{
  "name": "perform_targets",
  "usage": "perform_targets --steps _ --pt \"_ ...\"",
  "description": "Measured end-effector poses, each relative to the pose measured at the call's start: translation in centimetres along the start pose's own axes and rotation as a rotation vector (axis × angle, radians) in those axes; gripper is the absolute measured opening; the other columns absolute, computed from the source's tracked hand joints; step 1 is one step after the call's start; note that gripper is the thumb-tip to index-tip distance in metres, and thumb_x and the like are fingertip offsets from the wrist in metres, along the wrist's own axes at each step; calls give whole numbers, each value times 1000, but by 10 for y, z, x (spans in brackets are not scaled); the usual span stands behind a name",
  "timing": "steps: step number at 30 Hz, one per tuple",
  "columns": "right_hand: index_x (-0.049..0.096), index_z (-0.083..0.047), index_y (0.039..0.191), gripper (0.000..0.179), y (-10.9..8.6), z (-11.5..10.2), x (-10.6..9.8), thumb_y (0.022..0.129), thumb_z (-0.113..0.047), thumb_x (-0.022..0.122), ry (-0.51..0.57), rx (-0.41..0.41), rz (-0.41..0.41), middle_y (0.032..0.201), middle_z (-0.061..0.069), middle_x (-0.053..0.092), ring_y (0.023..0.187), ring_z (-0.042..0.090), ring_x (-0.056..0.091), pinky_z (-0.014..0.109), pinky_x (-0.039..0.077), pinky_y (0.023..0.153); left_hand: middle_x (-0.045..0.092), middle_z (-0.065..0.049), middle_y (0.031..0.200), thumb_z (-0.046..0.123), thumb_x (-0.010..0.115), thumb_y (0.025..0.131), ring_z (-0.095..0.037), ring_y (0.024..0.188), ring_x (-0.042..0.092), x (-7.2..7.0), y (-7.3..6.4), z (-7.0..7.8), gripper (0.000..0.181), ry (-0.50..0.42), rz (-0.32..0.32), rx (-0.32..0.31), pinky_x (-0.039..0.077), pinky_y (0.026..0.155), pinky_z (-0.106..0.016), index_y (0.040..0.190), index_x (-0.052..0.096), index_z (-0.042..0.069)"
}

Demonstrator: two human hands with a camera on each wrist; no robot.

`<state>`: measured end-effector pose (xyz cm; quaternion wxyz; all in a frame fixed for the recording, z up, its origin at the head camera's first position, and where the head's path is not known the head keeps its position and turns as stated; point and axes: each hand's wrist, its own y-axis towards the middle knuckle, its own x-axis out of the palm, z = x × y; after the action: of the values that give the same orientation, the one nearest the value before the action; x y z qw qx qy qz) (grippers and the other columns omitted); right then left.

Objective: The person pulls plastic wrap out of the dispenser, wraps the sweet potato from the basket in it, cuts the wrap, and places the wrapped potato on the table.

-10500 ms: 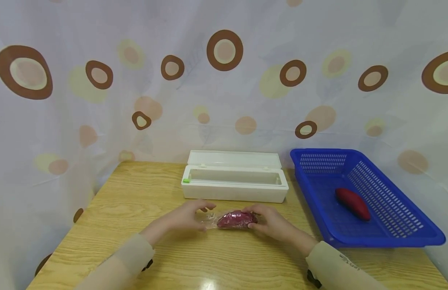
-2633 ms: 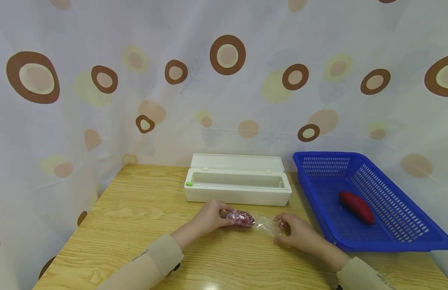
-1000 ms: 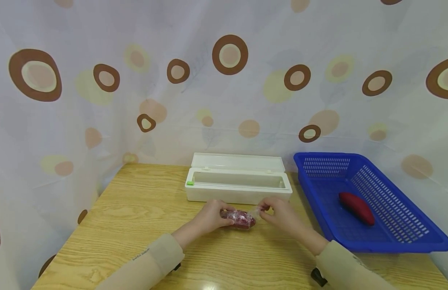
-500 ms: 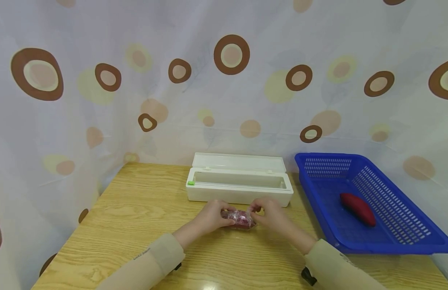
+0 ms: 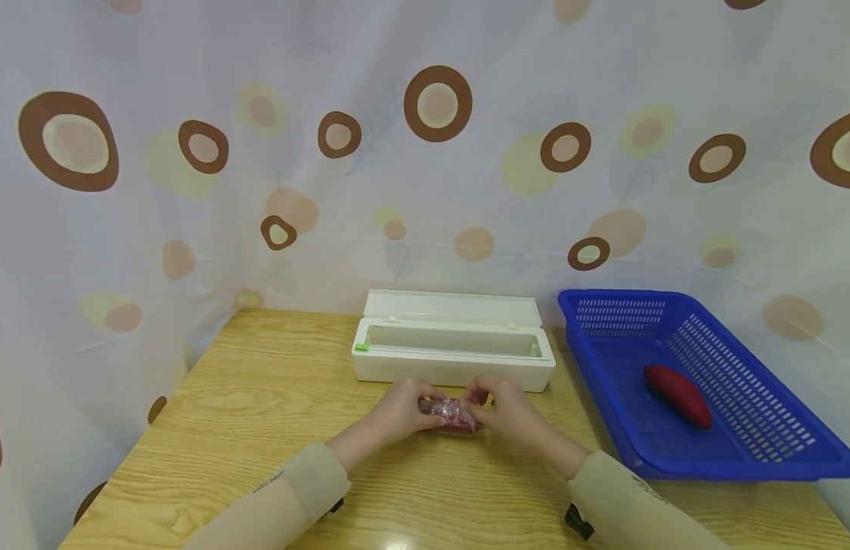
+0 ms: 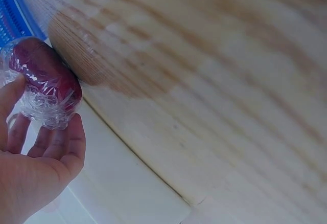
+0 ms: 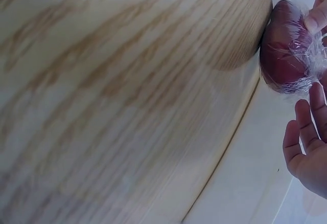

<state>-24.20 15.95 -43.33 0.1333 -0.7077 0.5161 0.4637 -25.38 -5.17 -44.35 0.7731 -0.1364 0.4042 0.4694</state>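
Note:
A purple-red sweet potato (image 5: 454,419) wrapped in clear cling film lies on the wooden table in front of the white box. My left hand (image 5: 399,415) grips its left end between thumb and fingers. At the other end my right hand (image 5: 502,410) pinches the cling film against the top of the sweet potato, fingers bent. In the left wrist view the film bunches in crinkled folds over the sweet potato (image 6: 47,70), with the fingertips of my left hand (image 6: 43,168) below it. The right wrist view shows the wrapped sweet potato (image 7: 285,52) beside my right hand's fingers (image 7: 306,124).
Behind the hands stands a long white cling film box (image 5: 452,372), its lid (image 5: 454,307) raised and a green slider (image 5: 361,347) on its left. To the right is a blue plastic basket (image 5: 606,416) holding a red sweet potato (image 5: 677,397). A patterned curtain hangs behind the table.
My right hand has moved left, bringing the loose film tail over onto the sweet potato. Earlier the film stretched out to the right; the left hand now holds the left end, having changed its hold.

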Motion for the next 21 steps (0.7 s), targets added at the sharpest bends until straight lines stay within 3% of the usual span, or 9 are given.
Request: perform_targets --steps 5,13,21 --pt "61 -14 82 13 1 0 1 81 -6 71 32 18 -13 79 -6 59 78 17 57 21 45 63 69 -3 104 23 77 79 -12 93 61 -1 0 1 30 -3 -1 1 50 79 -24 105 72 10" --pt "67 -15 84 9 1 -1 2 83 -7 70 42 -32 -37 82 -8 61 77 10 56 21 45 64 69 -3 104 22 77 79 -11 92 61 -1 -1 0 30 0 -2 14 50 78 -25 106 72 10" --pt "70 -14 88 7 0 0 4 84 -8 69 50 -21 -45 83 -7 60 78 13 56 21 47 66 68 -3 104 23 77 79 -11 92 60 -1 -1 0 30 1 -3 14 50 78 -25 106 71 10"
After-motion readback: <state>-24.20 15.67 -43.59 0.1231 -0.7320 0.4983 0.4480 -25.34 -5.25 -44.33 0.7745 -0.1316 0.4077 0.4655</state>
